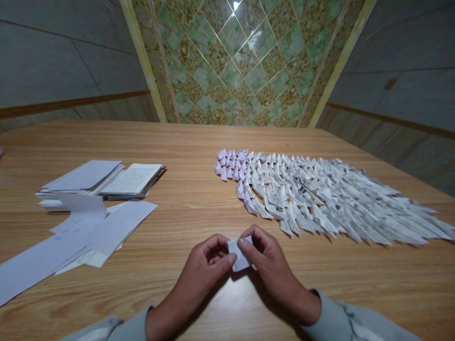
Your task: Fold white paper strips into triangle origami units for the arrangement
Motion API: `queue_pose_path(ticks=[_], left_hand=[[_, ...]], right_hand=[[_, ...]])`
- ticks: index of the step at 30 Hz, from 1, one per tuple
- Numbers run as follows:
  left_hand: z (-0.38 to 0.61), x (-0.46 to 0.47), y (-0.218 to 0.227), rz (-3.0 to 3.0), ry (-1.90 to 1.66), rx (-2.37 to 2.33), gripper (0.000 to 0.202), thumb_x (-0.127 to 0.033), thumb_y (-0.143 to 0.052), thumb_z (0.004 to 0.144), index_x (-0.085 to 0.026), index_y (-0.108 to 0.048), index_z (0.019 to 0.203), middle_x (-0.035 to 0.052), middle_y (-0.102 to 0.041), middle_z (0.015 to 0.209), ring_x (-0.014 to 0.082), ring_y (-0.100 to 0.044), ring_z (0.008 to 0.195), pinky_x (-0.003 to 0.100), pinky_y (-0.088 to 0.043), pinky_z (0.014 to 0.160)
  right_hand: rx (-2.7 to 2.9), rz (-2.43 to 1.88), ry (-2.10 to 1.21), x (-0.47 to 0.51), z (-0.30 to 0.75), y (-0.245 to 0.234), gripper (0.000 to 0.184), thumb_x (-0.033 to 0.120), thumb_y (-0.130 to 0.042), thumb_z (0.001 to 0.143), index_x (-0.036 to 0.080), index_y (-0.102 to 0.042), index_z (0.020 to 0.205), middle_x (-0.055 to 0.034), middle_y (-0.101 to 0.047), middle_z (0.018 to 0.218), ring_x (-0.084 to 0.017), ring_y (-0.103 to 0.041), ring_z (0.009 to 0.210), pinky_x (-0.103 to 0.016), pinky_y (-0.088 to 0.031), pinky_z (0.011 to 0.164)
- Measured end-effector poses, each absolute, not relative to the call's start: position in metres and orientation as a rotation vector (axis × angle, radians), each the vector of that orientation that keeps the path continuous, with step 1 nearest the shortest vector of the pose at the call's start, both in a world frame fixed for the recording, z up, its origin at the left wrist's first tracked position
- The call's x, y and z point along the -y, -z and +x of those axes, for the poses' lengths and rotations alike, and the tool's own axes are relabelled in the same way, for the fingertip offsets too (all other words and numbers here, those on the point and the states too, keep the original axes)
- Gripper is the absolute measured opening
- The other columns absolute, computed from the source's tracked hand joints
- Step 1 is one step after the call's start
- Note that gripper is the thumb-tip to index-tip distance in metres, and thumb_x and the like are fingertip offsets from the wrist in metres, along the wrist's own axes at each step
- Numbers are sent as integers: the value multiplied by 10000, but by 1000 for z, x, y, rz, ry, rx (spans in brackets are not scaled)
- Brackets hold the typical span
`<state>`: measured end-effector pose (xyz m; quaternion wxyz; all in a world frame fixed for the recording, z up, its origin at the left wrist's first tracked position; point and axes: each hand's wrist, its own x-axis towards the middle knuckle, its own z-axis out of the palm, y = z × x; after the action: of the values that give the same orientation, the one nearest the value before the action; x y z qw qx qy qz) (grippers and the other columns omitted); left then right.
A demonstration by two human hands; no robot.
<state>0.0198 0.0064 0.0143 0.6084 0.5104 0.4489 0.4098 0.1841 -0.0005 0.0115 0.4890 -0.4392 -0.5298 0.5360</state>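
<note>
A small folded piece of white paper [240, 258] is held above the near part of the table, between my two hands. My left hand [209, 260] pinches its left edge between thumb and fingers. On the other side, my right hand [265, 253] grips the upper right part, with the thumb lying across the front face. The paper looks like a small square with a crease; its back and the fingers behind it are hidden. Beyond my right hand, many small folded paper boats [284, 189] stand in close rows, pale purple ones at the left end and white printed ones to the right.
Loose white paper sheets [117, 227] lie overlapping on the left of the wooden table [188, 189]. Behind them are a stack of paper [85, 175] and a printed booklet or page pile [133, 179]. A tiled wall [234, 66] rises past the far table edge.
</note>
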Motion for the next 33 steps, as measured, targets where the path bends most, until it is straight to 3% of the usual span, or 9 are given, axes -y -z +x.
queue_pose_path(ticks=[4, 8, 15, 20, 24, 30, 33], left_hand=[[19, -7, -14, 1153, -969, -1082, 273, -373, -800, 707, -167, -620, 693, -18, -591, 630, 128, -513, 591, 230, -404, 559], [19, -7, -16, 1075, -1024, -1074, 289, -383, -800, 721, -174, -601, 743, -26, -602, 645, 125, -531, 597, 222, -420, 559], [21, -5, -19, 948, -1051, -1016, 355, -441, -845, 709, -159, -658, 813, 0, -657, 703, 135, -597, 617, 242, -481, 589], [21, -7, -20, 1057, -1026, -1062, 321, -390, -882, 645, -135, -734, 773, 39, -713, 723, 153, -621, 644, 252, -483, 614], [19, -7, -17, 1054, -1013, -1080, 291, -395, -851, 680, -136, -723, 721, 24, -683, 656, 150, -609, 583, 261, -483, 576], [15, -8, -18, 1131, -1011, -1074, 221, -344, -793, 751, -137, -718, 722, 15, -675, 604, 143, -605, 571, 248, -478, 572], [13, -10, -22, 1175, -1026, -1081, 213, -337, -783, 747, -143, -708, 701, 12, -672, 596, 140, -597, 560, 246, -473, 559]], right_hand=[[1290, -1048, -1303, 0, 185, -12, 317, 499, -636, 924, 190, -604, 860, 31, -559, 717, -131, -496, 652, -259, -398, 585], [1257, -992, -1421, 1, 183, -12, 293, 452, -689, 896, 196, -584, 993, 11, -631, 820, -146, -571, 737, -262, -438, 647], [1190, -928, -1434, 1, 179, -13, 239, 368, -737, 843, 201, -590, 930, 5, -673, 834, -164, -626, 770, -286, -489, 708], [1210, -976, -1356, 2, 179, -15, 222, 363, -734, 840, 204, -594, 908, 2, -671, 840, -162, -606, 782, -273, -469, 702], [1219, -975, -1375, 2, 179, -15, 258, 386, -742, 831, 204, -579, 915, 7, -659, 812, -157, -596, 735, -270, -462, 668], [1217, -1068, -1317, -2, 184, -16, 294, 404, -779, 785, 191, -580, 750, 41, -583, 648, -123, -502, 591, -248, -387, 574], [1195, -1061, -1342, -3, 186, -17, 263, 372, -794, 763, 182, -614, 783, 43, -596, 648, -115, -496, 573, -240, -371, 556]])
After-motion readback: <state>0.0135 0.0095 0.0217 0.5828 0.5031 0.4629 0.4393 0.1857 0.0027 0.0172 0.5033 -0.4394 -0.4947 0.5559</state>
